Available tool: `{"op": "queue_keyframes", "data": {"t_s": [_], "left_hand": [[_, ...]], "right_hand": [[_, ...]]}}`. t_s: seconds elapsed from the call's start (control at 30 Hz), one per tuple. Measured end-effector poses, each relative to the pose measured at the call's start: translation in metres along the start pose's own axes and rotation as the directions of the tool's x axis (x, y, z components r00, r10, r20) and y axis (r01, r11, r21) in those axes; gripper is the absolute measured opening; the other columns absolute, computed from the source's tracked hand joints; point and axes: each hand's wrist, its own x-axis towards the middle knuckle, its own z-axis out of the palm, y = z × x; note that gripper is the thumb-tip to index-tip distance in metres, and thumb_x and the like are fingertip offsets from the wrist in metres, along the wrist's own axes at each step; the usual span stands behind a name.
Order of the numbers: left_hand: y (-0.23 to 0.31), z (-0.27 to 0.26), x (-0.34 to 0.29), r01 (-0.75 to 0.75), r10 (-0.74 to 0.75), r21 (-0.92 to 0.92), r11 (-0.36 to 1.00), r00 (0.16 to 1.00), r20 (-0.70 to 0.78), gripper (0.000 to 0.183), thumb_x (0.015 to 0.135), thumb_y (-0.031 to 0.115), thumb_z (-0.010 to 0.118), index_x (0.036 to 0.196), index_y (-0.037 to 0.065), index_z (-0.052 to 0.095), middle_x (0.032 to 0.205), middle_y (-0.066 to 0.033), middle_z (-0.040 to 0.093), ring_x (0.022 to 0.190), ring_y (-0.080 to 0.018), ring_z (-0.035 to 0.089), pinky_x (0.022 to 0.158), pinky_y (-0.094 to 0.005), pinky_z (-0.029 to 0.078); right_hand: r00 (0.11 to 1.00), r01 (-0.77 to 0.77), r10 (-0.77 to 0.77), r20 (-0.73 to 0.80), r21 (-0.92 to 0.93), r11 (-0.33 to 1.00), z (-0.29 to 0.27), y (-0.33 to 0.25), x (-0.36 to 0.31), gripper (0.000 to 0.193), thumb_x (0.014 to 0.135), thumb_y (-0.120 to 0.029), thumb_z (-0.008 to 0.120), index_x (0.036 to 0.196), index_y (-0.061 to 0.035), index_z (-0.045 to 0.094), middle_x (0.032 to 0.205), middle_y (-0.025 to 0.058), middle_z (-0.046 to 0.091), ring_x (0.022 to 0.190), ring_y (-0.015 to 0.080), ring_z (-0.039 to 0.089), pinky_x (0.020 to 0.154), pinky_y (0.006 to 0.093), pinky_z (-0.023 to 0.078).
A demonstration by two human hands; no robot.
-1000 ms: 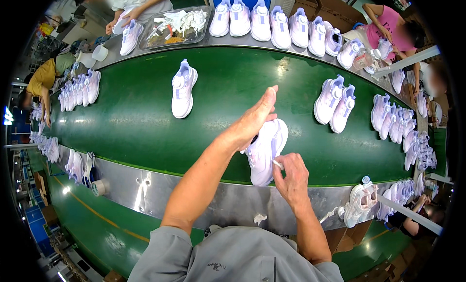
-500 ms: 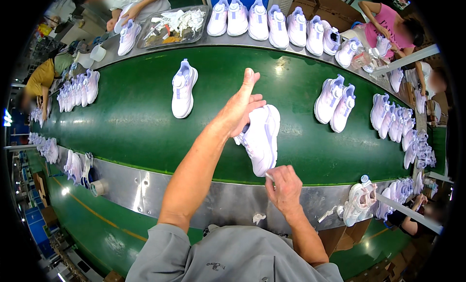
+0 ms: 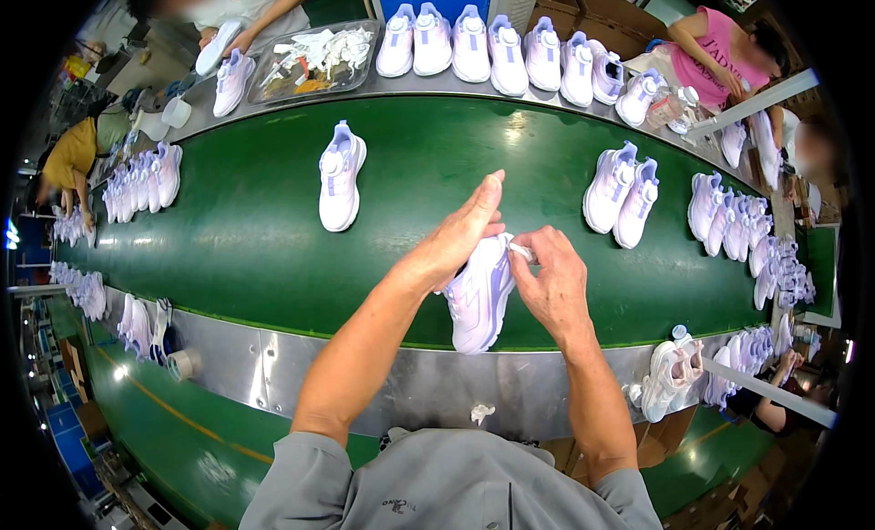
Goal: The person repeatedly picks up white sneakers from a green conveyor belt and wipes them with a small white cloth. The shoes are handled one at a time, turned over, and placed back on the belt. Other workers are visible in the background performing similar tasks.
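Note:
A white and lavender sneaker (image 3: 478,304) is held on its side above the near part of the green belt, its side and sole edge showing. My left hand (image 3: 463,236) grips it at the foot opening; the thumb sticks out and the other fingers are partly hidden by the shoe. At the sneaker's upper end my right hand (image 3: 554,277) pinches a small white wad, seemingly cloth (image 3: 522,253), against or very near the surface. The hand hides exactly where it touches.
A steel ledge (image 3: 301,370) borders the green belt (image 3: 246,193). Beyond my hands stand a single sneaker (image 3: 339,185) and a pair (image 3: 620,197). A row of sneakers (image 3: 471,51) and a plastic tray (image 3: 314,65) of white scraps line the far ledge. Co-workers sit beyond.
My right hand has gone up from the shoe's lower end to its upper end with the white wad. The sneaker and my left hand have come slightly nearer and to the left.

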Motion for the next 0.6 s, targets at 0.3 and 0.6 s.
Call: {"op": "queue_keyframes", "data": {"t_s": [0.3,0.6], "left_hand": [[-0.004,-0.004,0.004,-0.007,0.006,-0.046,0.999,1.0,-0.016,0.105,0.088,0.092,0.023,0.166,0.024,0.011,0.161,-0.0378,0.022,0.151,-0.0407,0.031,0.117,-0.0718,0.011],[0.009,-0.018,0.011,0.031,-0.042,-0.185,0.982,0.998,-0.055,0.11,0.086,0.093,0.026,0.166,0.021,0.008,0.16,-0.0406,0.018,0.151,-0.0428,0.029,0.117,-0.0716,0.007]], "right_hand": [[0.998,0.064,-0.064,0.01,-0.15,0.987,0.01,0.003,-0.02,0.01,0.082,-0.009,0.071,0.092,-0.0069,0.068,0.087,0.0097,0.062,0.084,0.0311,0.062,0.069,0.0441,0.052],[0.997,0.078,-0.078,-0.001,-0.07,0.995,0.025,0.0,-0.057,0.015,0.079,-0.004,0.072,0.093,-0.0073,0.067,0.087,0.0092,0.061,0.079,0.0306,0.06,0.066,0.0426,0.051]]}}
